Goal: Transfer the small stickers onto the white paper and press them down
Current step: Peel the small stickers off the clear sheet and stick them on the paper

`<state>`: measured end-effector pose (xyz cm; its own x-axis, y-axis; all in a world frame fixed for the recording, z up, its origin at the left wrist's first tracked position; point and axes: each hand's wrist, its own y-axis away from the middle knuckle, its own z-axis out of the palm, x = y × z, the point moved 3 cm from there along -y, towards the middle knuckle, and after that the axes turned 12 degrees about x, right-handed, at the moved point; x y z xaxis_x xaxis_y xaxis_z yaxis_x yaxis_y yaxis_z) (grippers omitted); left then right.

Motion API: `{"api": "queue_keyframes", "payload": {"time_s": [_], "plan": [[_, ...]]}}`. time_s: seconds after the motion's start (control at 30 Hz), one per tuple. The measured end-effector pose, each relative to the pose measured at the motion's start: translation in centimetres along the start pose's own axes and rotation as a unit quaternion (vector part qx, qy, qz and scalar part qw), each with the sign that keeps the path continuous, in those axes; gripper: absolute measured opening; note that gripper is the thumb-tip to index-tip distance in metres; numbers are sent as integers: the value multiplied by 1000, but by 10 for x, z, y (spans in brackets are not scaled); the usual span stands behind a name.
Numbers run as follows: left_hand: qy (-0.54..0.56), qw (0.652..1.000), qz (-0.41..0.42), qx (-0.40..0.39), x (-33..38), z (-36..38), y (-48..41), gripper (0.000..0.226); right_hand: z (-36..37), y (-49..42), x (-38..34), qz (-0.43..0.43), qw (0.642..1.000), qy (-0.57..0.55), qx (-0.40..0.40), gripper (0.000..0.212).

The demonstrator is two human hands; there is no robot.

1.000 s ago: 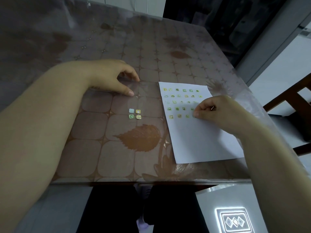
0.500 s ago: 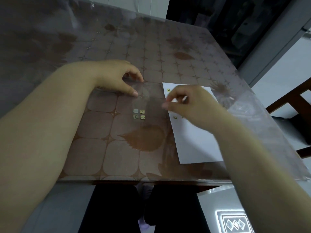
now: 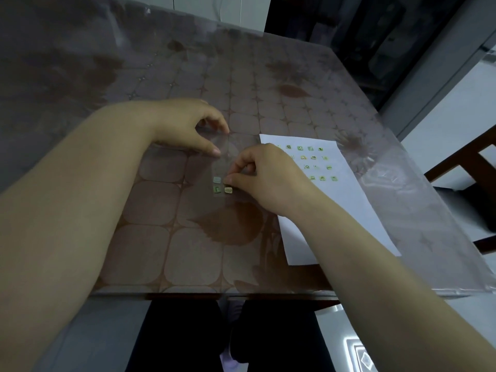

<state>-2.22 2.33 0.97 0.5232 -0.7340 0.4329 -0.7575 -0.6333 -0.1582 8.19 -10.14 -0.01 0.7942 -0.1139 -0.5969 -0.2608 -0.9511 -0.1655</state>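
A clear backing sheet point(image 3: 228, 157) lies on the table with three small stickers point(image 3: 217, 180) showing in a cluster. My left hand point(image 3: 188, 127) pinches the sheet's far left edge between thumb and forefinger. My right hand point(image 3: 263, 178) has its curled thumb and forefinger tips on the cluster's upper right spot, pinching a small sticker there; the fingertips hide it. The white paper point(image 3: 349, 210) lies to the right, with several rows of green and yellow stickers point(image 3: 312, 157) stuck on its far half. My right hand covers the leftmost ones.
The table point(image 3: 150, 205) has a brown tile and leaf pattern under a clear plastic cover that overhangs at the right. Its front edge runs just below my forearms. A wooden chair point(image 3: 472, 162) stands at the right.
My right hand left the white paper and swept left across to the backing sheet, where its fingertips now sit on a sticker. My left hand kept its hold on the sheet.
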Motion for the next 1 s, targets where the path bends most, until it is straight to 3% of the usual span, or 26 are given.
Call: {"api": "queue_keyframes", "payload": {"time_s": [0.23, 0.37, 0.57, 1.0], "plan": [[-5, 1000, 1, -4, 0, 1, 0, 45, -2, 7, -1, -41, 998, 28, 26, 12], [-4, 1000, -3, 3, -3, 2, -1, 44, -54, 6, 25, 27, 998, -43, 48, 15], [1, 1000, -12, -4, -6, 3, -2, 44, -99, 23, 93, 137, 990, 29, -26, 13], [-4, 1000, -16, -1, -7, 2, -2, 45, -86, 17, 100, 128, 989, 73, -22, 10]]}}
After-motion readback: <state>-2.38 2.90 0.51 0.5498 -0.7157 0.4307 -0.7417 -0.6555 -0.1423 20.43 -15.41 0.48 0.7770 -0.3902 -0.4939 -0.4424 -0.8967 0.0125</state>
